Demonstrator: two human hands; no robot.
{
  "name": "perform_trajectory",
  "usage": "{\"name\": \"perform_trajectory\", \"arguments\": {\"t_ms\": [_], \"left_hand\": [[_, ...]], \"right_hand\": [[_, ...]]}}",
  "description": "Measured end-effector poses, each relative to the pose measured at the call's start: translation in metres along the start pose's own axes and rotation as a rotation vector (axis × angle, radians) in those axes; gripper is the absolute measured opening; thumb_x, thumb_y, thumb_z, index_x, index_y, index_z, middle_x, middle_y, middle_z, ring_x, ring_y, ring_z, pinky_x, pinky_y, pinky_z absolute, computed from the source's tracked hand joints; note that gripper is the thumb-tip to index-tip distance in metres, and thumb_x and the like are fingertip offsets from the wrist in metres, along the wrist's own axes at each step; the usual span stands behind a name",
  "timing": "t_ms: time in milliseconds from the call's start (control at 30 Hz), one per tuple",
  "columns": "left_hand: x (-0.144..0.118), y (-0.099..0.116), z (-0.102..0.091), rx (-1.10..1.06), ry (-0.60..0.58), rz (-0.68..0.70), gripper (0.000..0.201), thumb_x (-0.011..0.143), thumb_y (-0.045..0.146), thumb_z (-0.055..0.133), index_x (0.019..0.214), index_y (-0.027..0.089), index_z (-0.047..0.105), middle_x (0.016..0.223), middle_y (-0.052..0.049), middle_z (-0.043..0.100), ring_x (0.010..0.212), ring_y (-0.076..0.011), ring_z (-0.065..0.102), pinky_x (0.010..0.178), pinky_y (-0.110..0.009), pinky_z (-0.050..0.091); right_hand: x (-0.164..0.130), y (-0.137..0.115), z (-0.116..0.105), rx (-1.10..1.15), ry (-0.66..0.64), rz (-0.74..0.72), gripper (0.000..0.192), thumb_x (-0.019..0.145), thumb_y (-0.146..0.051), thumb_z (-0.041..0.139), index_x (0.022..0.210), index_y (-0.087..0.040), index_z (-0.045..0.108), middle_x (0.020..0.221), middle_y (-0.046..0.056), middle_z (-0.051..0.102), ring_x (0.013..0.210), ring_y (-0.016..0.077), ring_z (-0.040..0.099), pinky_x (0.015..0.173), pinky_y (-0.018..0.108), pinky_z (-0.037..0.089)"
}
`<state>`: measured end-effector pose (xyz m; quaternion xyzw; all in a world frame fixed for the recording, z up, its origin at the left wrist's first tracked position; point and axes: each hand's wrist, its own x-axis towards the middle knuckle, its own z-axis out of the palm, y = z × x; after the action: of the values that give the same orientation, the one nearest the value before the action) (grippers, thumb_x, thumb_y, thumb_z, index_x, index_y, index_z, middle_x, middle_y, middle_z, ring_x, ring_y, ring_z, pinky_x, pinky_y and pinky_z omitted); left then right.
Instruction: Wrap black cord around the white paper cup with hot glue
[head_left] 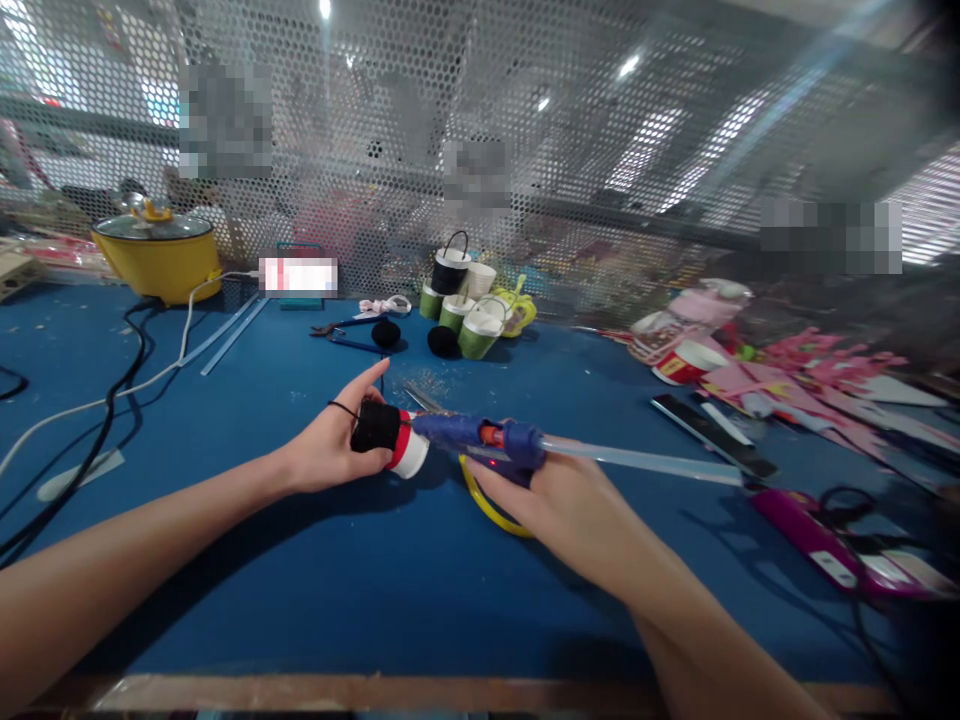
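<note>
A small paper cup (409,450), white and red with black yarn wound round one end, lies sideways in my left hand (330,440). My left fingers and thumb are closed round the black part, and a loose black strand shows by them. My right hand (570,510) grips a blue hot glue gun (465,430) with a clear glue stick (645,458) sticking out of its back. The gun's nozzle meets the cup near the edge of the yarn; whether it touches I cannot tell. Beneath the gun are scissors with a yellow handle (487,505), partly hidden.
Several small cups (480,330), two black yarn balls (385,333) and pliers (352,335) sit at the back. A yellow electric pot (161,260) stands far left, with cables nearby. Right are a purple power strip (810,530), a black phone-like slab (712,435) and pink paper pieces (787,390).
</note>
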<state>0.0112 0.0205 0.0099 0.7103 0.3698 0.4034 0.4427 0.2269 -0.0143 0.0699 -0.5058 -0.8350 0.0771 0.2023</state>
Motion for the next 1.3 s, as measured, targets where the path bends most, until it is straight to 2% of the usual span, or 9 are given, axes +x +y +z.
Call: {"name": "perform_trajectory", "arguments": {"t_ms": [133,267,400,600,767,867,1067,1200,1300], "left_hand": [[-0.001,-0.002,0.001,0.010,-0.006,0.032,0.087,0.066,0.015,0.057,0.137,0.021,0.009,0.099,-0.004,0.042,0.079,-0.0145,0.047,0.067,-0.028,0.041],[-0.002,-0.003,0.000,0.043,-0.007,0.047,0.086,0.065,0.015,0.058,0.137,0.020,0.010,0.101,-0.004,0.041,0.082,-0.0154,0.047,0.072,-0.030,0.041],[-0.002,-0.002,0.000,0.033,-0.021,0.050,0.086,0.065,0.015,0.057,0.137,0.021,0.010,0.103,-0.005,0.039,0.078,-0.0138,0.047,0.068,-0.028,0.041],[-0.001,-0.001,0.001,0.041,0.006,0.046,0.086,0.065,0.015,0.057,0.137,0.022,0.011,0.100,-0.003,0.041,0.080,-0.0143,0.048,0.071,-0.028,0.041],[0.000,-0.001,0.000,0.013,0.026,-0.002,0.088,0.064,0.017,0.058,0.137,0.021,0.009,0.099,-0.004,0.042,0.072,-0.0127,0.047,0.065,-0.028,0.042],[0.001,-0.003,-0.002,0.023,0.038,0.004,0.088,0.065,0.018,0.059,0.137,0.021,0.009,0.100,-0.004,0.042,0.072,-0.0129,0.048,0.068,-0.030,0.043],[0.002,-0.003,-0.001,0.039,0.037,-0.007,0.088,0.065,0.017,0.059,0.137,0.023,0.010,0.101,-0.004,0.042,0.072,-0.0126,0.048,0.068,-0.030,0.043],[0.001,0.001,0.000,0.045,0.044,-0.014,0.088,0.064,0.016,0.059,0.137,0.022,0.011,0.097,-0.003,0.043,0.071,-0.0129,0.048,0.067,-0.030,0.042],[0.001,0.003,0.000,0.039,0.050,-0.030,0.088,0.063,0.016,0.059,0.137,0.021,0.012,0.097,-0.003,0.043,0.070,-0.0126,0.047,0.066,-0.030,0.043]], "right_hand": [[0.006,-0.002,-0.001,0.004,0.014,0.045,0.012,0.078,-0.027,0.048,0.076,-0.019,0.058,0.065,0.001,0.061,0.057,0.0160,0.056,0.051,0.026,0.039],[0.013,0.000,0.000,0.010,-0.039,0.084,0.019,0.077,-0.027,0.048,0.062,-0.019,0.056,0.051,0.000,0.055,0.048,0.0148,0.051,0.047,0.026,0.036],[0.020,0.003,0.002,0.075,-0.046,0.071,0.023,0.075,-0.027,0.050,0.053,-0.019,0.050,0.051,-0.001,0.055,0.049,0.0135,0.050,0.051,0.026,0.037],[0.028,0.008,-0.004,0.363,-0.194,0.346,0.033,0.074,-0.035,0.054,0.048,-0.019,0.043,0.037,-0.004,0.045,0.036,0.0092,0.043,0.043,0.024,0.036],[0.047,0.040,0.005,0.533,0.006,0.404,0.017,0.068,-0.029,0.063,0.063,-0.016,0.053,0.053,-0.001,0.057,0.047,0.0096,0.051,0.050,0.023,0.041],[0.062,0.065,0.020,0.414,0.025,0.433,0.022,0.076,-0.032,0.055,0.061,-0.016,0.054,0.062,0.004,0.063,0.055,0.0118,0.056,0.057,0.026,0.045],[0.083,0.092,0.040,0.154,0.062,0.477,0.038,0.076,-0.034,0.056,0.043,-0.020,0.043,0.044,0.004,0.050,0.050,0.0175,0.054,0.057,0.032,0.041],[0.086,0.082,0.038,0.006,0.137,0.434,0.034,0.070,-0.027,0.063,0.043,-0.020,0.045,0.053,0.007,0.052,0.073,0.0248,0.057,0.066,0.036,0.041],[0.081,0.048,0.031,-0.030,0.175,0.307,0.018,0.073,-0.028,0.060,0.059,-0.017,0.058,0.074,0.009,0.058,0.087,0.0237,0.054,0.074,0.035,0.040]]}}
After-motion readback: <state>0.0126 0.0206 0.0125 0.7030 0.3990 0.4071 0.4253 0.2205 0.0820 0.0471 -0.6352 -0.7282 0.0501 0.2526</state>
